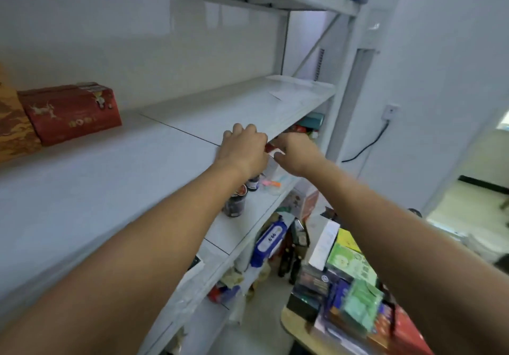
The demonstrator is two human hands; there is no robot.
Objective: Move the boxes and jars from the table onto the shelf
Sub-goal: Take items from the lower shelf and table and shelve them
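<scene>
My left hand [243, 148] and my right hand [296, 153] meet at the front edge of the white middle shelf [234, 107]. Between them shows a sliver of a small red item [271, 145]; both hands close on it and hide most of it. Further left on that shelf stands a red box [71, 112] beside an orange-brown box [13, 134]. At the lower right the table [289, 324] holds several boxes, among them a green box [349, 264], a white box [325, 244] and a red box [407, 335].
The shelf below carries a dark jar [234, 203] and a small bottle [252, 184]. Lower down are a blue wipes pack [268, 244] and dark bottles [289, 264] on the floor. A black cable [366, 145] hangs from a wall socket at right.
</scene>
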